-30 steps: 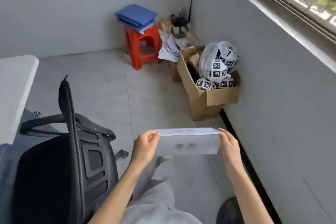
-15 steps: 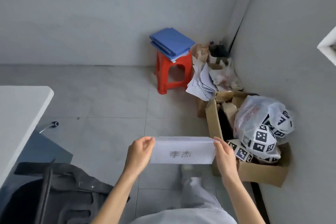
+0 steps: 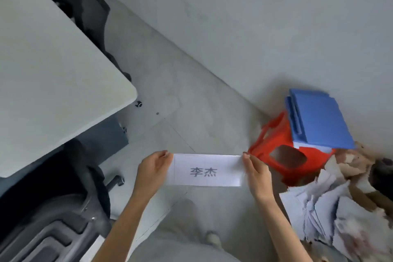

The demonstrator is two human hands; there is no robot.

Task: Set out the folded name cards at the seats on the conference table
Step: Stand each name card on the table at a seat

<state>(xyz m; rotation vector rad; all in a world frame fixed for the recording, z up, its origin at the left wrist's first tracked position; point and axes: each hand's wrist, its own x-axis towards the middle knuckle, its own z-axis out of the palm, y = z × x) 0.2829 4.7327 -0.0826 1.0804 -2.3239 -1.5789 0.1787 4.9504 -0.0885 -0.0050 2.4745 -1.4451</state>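
- Out over the floor, a folded name card [image 3: 205,170] hangs level, the left hand [image 3: 153,169] clamped on one end, the right hand [image 3: 256,173] on the other.
- Since a second ago the view has swung left: the surface [image 3: 53,66] now fills the upper left, so placement looks near.
- A black chair [image 3: 55,204] stands between card and surface; a red stool [image 3: 287,159] with blue folders [image 3: 319,119] sits right.

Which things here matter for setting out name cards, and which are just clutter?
For the job: name card, held by left hand and right hand; conference table; office chair.
Lying about: red stool, blue folders, loose papers.
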